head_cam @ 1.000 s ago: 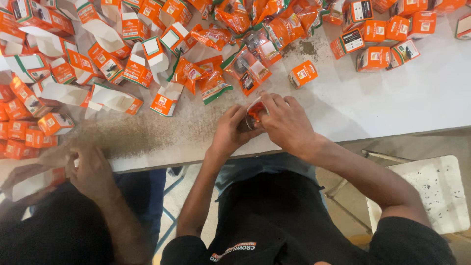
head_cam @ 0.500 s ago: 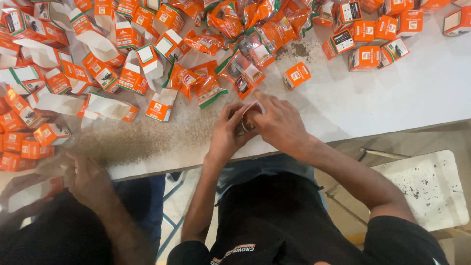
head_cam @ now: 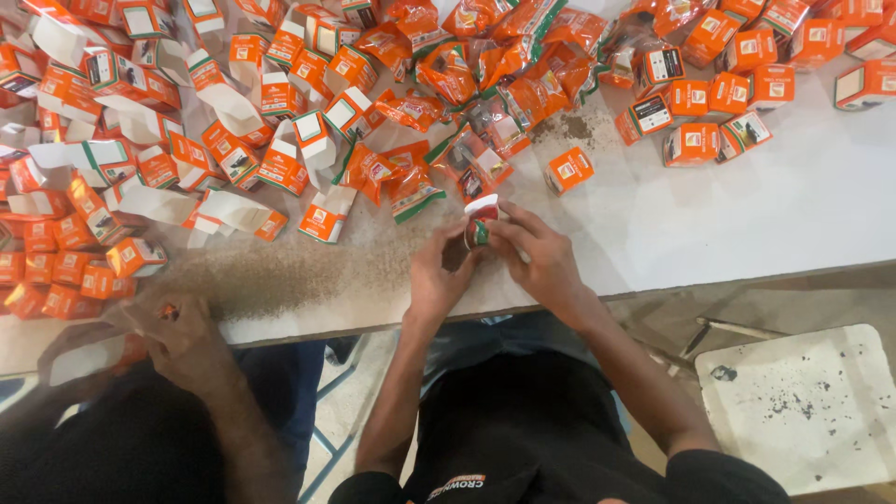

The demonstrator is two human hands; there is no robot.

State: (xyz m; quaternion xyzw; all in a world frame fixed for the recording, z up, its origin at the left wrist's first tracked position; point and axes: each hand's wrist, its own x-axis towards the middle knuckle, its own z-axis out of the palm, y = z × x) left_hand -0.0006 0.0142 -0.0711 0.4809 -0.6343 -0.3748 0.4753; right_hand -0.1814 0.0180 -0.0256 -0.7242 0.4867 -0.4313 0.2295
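Both my hands meet near the front edge of a white table (head_cam: 747,215). My left hand (head_cam: 437,271) and my right hand (head_cam: 539,259) together hold a small orange and white carton (head_cam: 480,217), with an orange and green foil pouch partly inside it. The carton's flap stands up above my fingers. Behind my hands lies a heap of orange foil pouches (head_cam: 448,75) and one closed orange box (head_cam: 569,170) sits just to the right.
Many orange and white cartons (head_cam: 140,140), folded and flat, cover the table's left side. Closed boxes (head_cam: 719,93) lie at the back right. Brown powder (head_cam: 271,275) is spilled at the front left. Another person's hand (head_cam: 173,331) works at the left. A white stool (head_cam: 803,411) stands at the lower right.
My hands have stayed together on the carton, and its white flap now sticks up more. The camera view has shifted slightly. The other person's hand has moved a little.
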